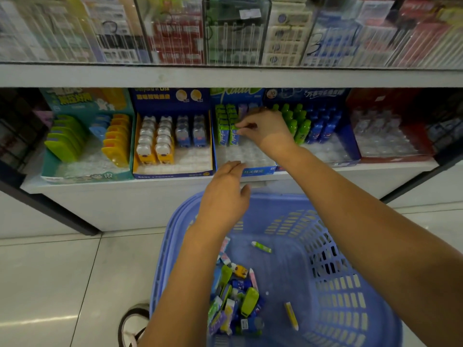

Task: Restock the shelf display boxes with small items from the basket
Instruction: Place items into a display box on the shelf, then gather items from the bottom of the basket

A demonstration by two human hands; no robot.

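the front lip of the middle display box (253,171) reads "开关橡皮" in blue. a circled "10" marks the blue header card (272,93) to its right. the dark blue header (170,96) further left ends "in lisa". other print is too blurred to read.

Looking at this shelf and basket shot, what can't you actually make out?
Head view only:
Whether the right hand pinches or merely touches the green packs: its fingers cover the contact.
Part of the item pile: hidden by the left forearm.
Near side of the basket: cut off by the bottom edge.
Print on the upper-shelf packages: blurred.
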